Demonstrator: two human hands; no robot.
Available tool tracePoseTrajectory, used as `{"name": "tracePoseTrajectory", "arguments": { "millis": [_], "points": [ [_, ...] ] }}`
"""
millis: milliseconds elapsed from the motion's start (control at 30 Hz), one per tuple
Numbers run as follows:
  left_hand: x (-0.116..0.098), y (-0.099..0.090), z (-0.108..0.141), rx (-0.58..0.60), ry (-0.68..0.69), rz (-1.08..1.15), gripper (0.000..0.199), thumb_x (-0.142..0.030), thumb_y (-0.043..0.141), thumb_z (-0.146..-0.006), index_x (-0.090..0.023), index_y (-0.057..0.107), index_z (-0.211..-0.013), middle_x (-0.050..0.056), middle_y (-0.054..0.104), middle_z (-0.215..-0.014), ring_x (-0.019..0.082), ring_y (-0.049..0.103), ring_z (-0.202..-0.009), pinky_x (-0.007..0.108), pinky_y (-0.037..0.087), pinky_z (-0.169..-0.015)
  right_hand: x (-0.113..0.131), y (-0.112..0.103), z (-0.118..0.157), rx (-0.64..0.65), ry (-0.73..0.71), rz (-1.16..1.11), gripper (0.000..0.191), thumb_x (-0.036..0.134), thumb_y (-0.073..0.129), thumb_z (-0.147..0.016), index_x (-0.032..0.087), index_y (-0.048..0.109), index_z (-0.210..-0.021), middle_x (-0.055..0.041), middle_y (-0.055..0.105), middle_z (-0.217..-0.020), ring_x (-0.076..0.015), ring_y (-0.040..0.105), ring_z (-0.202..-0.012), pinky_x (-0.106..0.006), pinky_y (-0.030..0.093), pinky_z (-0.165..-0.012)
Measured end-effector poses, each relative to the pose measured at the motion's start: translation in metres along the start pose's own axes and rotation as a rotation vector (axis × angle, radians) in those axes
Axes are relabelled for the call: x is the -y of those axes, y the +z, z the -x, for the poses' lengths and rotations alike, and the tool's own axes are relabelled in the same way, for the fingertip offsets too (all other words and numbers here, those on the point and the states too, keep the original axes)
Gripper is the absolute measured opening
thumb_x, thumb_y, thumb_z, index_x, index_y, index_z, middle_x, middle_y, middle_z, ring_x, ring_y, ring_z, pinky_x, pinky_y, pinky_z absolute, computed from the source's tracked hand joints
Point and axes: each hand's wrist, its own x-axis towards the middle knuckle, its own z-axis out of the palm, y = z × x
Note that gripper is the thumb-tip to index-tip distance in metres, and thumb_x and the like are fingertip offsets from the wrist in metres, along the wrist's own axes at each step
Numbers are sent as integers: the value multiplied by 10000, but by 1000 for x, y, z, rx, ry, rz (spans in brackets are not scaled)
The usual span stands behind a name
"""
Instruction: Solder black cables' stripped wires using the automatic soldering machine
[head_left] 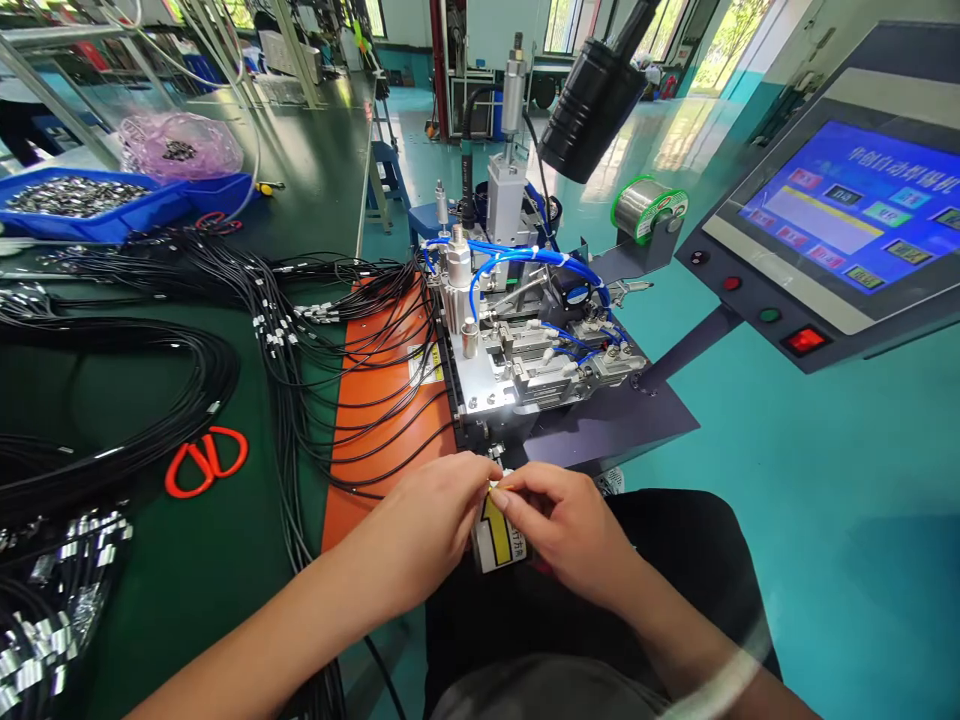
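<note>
Both hands meet at the near end of the machine, just above a label with a yellow arrow. My left hand is closed, its fingertips pressed together near a small metal part; what they hold is hidden. My right hand pinches thumb against forefinger right beside it, with something tiny and yellowish at the tips, too small to name. Black cables run across an orange mat into the machine's left side.
Red-handled scissors and cable bundles lie on the green table. Blue trays of metal parts stand at the back left. A solder spool and a screen are on the right; a black cylinder hangs above.
</note>
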Motion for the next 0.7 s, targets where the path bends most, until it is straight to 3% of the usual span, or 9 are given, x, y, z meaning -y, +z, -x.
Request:
{"name": "tracePoseTrajectory", "arguments": {
  "millis": [100, 233, 300, 433, 533, 700],
  "points": [
    [9, -8, 1, 24, -12, 10, 149, -213, 457, -942, -235, 576, -1030, 7, 635, -938, 153, 585, -822, 255, 435, -691, -4, -6, -7, -18, -4, -19, 166, 273, 586, -899, 226, 738, -851, 17, 679, -775, -140, 599, -719, -245, 419, -652],
    [14, -12, -2, 19, -69, -7, 71, -182, 553, -889, -215, 607, -858, -7, 634, -842, 154, 583, -778, 246, 423, -657, -8, -10, -10, -23, -7, -58, 169, 282, 597, -895, 217, 732, -816, 8, 686, -776, -153, 609, -743, -256, 437, -687],
    [15, -2, -8, -88, -27, 32, 118, -193, 546, -907, -203, 613, -811, -3, 625, -814, 148, 577, -773, 242, 427, -671, -12, -13, -12, -52, 7, -85, 180, 307, 597, -898, 211, 726, -815, 0, 683, -780, -160, 607, -746, -263, 446, -695],
    [25, 32, -20, -334, 79, 31, 161, -239, 485, -957, -181, 625, -902, 28, 612, -832, 152, 560, -778, 257, 437, -699, -26, -16, -13, -134, 45, -118, 183, 361, 612, -893, 211, 717, -886, -15, 673, -826, -164, 592, -734, -268, 457, -667],
    [34, 49, -23, -387, 100, -62, 210, -279, 457, -976, -181, 630, -908, 35, 592, -818, 162, 550, -776, 281, 432, -713, -36, -11, -8, -224, 77, -108, 237, 371, 643, -873, 222, 682, -1052, -6, 624, -812, -151, 556, -681, -263, 460, -629],
    [40, 53, -23, -439, 88, -84, 214, -296, 475, -971, -180, 634, -887, 35, 597, -805, 162, 556, -764, 281, 431, -689, -42, -6, 0, -350, -1, 16, 246, 319, 620, -893, 224, 652, -1117, -5, 570, -843, -129, 529, -662, -251, 462, -618]
  ]
}}
